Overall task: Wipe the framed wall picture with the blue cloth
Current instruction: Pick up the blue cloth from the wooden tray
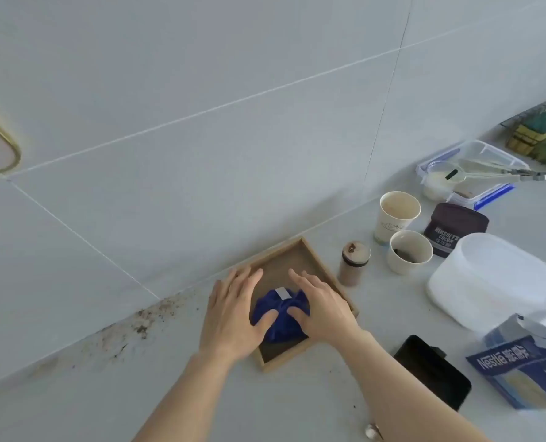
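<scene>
Framed picture [300, 260] is laid flat on the grey counter [297, 409], pushed up near the tiled wall [201, 154], with what looks like its brown backing turned up inside a light wooden rim. A bunched-up blue cloth [281, 317] with a small white tag is sat on the nearer half of it, right between the two hands. The left hand [233, 317] is spread flat over the frame's left edge, fingers loosely splayed and stretched toward the wall, thumb pressed onto the cloth's left side. The right hand [324, 306] is laid the same way on the right, fingers open and fairly flat, thumb touching the cloth from the other side. So the cloth is pinched lightly between both thumbs, nothing really gripped or closed around it.

Off to the right, a small brown lidded jar [354, 263] is stood just beside the frame, then two paper cups [399, 218], a Hershey's cocoa tub [453, 229], a clear container with blue clips [469, 173], a white plastic tub [494, 279], a Nestle box [520, 368] and a black phone [431, 371]. Dark speckly grime [144, 323] can be seen along the wall joint to the left.
</scene>
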The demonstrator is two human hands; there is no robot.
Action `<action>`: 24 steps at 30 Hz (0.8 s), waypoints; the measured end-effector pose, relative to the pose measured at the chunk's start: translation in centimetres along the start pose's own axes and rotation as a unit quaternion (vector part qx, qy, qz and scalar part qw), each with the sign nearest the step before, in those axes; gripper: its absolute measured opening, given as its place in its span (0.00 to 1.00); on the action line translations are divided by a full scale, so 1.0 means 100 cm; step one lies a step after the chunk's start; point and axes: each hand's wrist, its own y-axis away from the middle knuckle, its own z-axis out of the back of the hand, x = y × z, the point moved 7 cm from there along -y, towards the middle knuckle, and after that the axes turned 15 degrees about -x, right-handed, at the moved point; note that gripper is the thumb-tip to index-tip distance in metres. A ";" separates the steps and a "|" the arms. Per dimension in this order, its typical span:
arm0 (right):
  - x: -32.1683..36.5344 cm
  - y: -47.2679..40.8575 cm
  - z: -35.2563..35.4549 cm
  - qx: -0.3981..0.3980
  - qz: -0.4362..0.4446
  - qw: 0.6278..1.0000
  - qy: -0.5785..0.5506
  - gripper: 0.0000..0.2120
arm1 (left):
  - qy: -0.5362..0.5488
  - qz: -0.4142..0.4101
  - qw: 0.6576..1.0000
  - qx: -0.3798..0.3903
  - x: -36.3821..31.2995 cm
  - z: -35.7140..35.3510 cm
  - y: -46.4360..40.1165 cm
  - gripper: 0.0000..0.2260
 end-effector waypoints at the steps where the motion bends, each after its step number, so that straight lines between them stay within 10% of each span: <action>1: -0.003 0.001 -0.005 0.019 -0.002 1.000 -0.001 0.37 | 0.008 0.000 1.000 0.030 -0.001 -0.009 0.002 0.36; 10: -0.022 0.009 -0.028 0.065 -0.003 0.995 0.073 0.29 | -0.020 -0.004 0.991 0.134 -0.009 -0.051 0.015 0.37; 24: -0.005 0.002 0.004 -0.023 -0.002 1.000 0.016 0.15 | 0.038 0.071 0.996 0.031 0.002 -0.012 0.005 0.07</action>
